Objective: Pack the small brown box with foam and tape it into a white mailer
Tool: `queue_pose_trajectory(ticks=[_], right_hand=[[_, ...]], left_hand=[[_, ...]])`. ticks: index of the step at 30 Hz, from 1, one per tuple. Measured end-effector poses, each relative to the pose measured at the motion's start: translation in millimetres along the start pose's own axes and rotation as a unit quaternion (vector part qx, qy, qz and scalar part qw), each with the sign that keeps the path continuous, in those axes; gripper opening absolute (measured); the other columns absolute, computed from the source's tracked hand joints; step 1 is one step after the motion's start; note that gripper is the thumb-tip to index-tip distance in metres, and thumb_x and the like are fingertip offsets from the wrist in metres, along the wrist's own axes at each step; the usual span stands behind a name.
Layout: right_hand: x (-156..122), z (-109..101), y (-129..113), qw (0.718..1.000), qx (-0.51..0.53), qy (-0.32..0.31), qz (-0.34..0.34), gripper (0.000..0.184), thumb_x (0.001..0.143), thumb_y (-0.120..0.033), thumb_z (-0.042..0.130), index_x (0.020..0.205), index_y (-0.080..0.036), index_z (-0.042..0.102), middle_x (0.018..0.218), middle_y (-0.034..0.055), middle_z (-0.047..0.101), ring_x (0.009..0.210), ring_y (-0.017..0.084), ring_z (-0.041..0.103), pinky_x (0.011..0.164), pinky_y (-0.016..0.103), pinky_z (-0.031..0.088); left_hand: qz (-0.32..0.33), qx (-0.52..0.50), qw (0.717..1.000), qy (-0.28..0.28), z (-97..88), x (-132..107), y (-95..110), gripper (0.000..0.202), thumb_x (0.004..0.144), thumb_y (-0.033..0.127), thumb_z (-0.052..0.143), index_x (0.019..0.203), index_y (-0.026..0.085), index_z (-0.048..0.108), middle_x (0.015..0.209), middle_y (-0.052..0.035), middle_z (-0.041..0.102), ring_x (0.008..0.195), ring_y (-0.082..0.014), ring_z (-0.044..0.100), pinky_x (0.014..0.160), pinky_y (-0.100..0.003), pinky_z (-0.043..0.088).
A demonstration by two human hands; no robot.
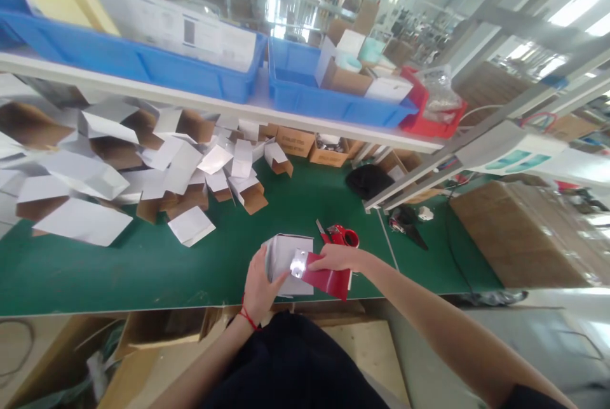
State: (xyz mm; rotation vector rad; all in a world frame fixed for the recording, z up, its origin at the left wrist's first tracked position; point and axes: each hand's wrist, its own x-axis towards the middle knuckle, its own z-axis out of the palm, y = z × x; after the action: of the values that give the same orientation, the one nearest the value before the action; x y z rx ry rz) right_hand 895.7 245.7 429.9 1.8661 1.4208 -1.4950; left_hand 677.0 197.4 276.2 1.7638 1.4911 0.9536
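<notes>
A white cardboard box (286, 255) sits near the front edge of the green work surface. My left hand (261, 282), with a red cord at the wrist, grips the left side of this box, thumb toward its middle. Over the box's right side, my right hand (339, 258) pinches a flat red piece (330, 281) with a shiny metal end (298, 263). The metal end lies over the box, close to my left thumb. Its exact kind is not clear. Just beyond my right hand is a red tape dispenser (345, 235), beside a small pointed tool (322, 230).
Many open white cartons (81, 221) are heaped on the left. A shelf (333, 129) crosses behind, bearing blue bins (305, 99) and a red bin (431, 118). Brown boxes (328, 154) and a black cloth-like item (366, 180) stand beneath. A large brown carton (515, 237) is at right.
</notes>
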Motion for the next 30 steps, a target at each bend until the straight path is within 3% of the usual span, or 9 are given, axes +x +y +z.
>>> queue_pose_trajectory(ticks=[3, 6, 9, 15, 20, 30], right_hand=[[-2.1, -2.3, 9.8, 1.000, -0.005, -0.004, 0.007, 0.038, 0.086, -0.051, 0.069, 0.076, -0.014, 0.063, 0.081, 0.0067, 0.070, 0.064, 0.016, 0.064, 0.052, 0.025, 0.042], [-5.2, -2.6, 18.4, 0.998, 0.058, -0.015, 0.009, 0.037, 0.087, -0.049, 0.070, 0.078, -0.014, 0.066, 0.082, 0.0062, 0.071, 0.062, 0.015, 0.063, 0.052, 0.023, 0.044], [-8.7, 0.5, 22.4, 0.992, 0.124, -0.024, -0.011, 0.035, 0.088, -0.046, 0.070, 0.076, -0.014, 0.068, 0.079, 0.0050, 0.072, 0.059, 0.013, 0.063, 0.051, 0.021, 0.045], [-6.6, 2.4, 24.1, 0.989, 0.140, -0.026, -0.041, 0.035, 0.085, -0.050, 0.074, 0.082, -0.014, 0.071, 0.084, 0.0047, 0.075, 0.061, 0.012, 0.065, 0.051, 0.019, 0.045], [4.4, -3.0, 33.2, 0.994, 0.099, -0.007, -0.043, 0.039, 0.083, -0.052, 0.075, 0.082, -0.014, 0.069, 0.085, 0.0063, 0.075, 0.067, 0.015, 0.068, 0.053, 0.020, 0.048], [18.2, -6.8, 45.5, 0.992, 0.113, -0.018, -0.055, 0.035, 0.082, -0.049, 0.075, 0.083, -0.014, 0.071, 0.088, 0.0066, 0.076, 0.069, 0.016, 0.070, 0.055, 0.021, 0.049]], left_hand=[[-0.015, -0.050, 0.998, -0.040, 13.2, -14.0, -3.8, 0.075, 0.086, 0.042, 0.064, 0.150, 0.016, 0.034, 0.151, -0.0197, 0.045, 0.139, -0.0349, 0.044, 0.116, -0.054, 0.036], [-0.016, -0.081, 0.995, -0.060, 15.1, -27.0, -3.6, 0.074, 0.090, 0.036, 0.058, 0.155, 0.016, 0.028, 0.157, -0.0181, 0.038, 0.145, -0.0317, 0.038, 0.120, -0.052, 0.031], [-0.044, -0.089, 0.994, -0.039, 15.7, -31.7, -0.4, 0.069, 0.093, 0.035, 0.053, 0.155, 0.017, 0.030, 0.158, -0.0157, 0.038, 0.145, -0.0286, 0.038, 0.121, -0.049, 0.030], [-0.096, -0.108, 0.989, 0.019, 24.9, -31.1, 9.0, 0.063, 0.096, 0.035, 0.049, 0.155, 0.018, 0.034, 0.158, -0.0115, 0.041, 0.144, -0.0265, 0.041, 0.120, -0.042, 0.033], [-0.087, -0.086, 0.992, 0.006, 24.5, -29.8, 14.6, 0.063, 0.096, 0.033, 0.048, 0.156, 0.018, 0.034, 0.159, -0.0105, 0.040, 0.145, -0.0260, 0.039, 0.121, -0.042, 0.031], [-0.122, -0.112, 0.986, -0.008, 13.7, -19.4, 9.6, 0.064, 0.090, 0.039, 0.056, 0.148, 0.015, 0.047, 0.151, -0.0107, 0.051, 0.136, -0.0257, 0.051, 0.117, -0.040, 0.038]])
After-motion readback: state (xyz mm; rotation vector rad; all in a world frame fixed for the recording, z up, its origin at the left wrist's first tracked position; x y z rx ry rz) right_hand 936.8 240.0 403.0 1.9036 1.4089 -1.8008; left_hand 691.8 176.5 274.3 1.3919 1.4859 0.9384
